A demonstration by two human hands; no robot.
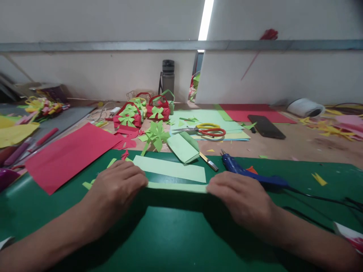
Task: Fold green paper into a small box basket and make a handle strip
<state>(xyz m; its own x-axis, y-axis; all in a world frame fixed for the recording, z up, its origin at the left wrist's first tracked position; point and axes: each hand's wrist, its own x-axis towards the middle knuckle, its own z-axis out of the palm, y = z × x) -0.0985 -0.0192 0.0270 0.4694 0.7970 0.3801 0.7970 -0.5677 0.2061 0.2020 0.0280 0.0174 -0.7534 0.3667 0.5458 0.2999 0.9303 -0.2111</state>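
Observation:
A narrow light-green paper strip is stretched level between both hands, just above the green mat. My left hand pinches its left end, and my right hand grips the other end; the fingertips are partly hidden. Behind the strip lies a wider pale-green paper strip, flat on the mat. A folded light-green paper piece rests farther back, with a utility knife beside it. Close to my right hand is a blue glue gun with its cord trailing right.
Red-handled scissors lie on stacked paper sheets. Red paper spreads at left. Small red paper baskets with green bows stand at the back, near a grey bottle. A black phone lies at right.

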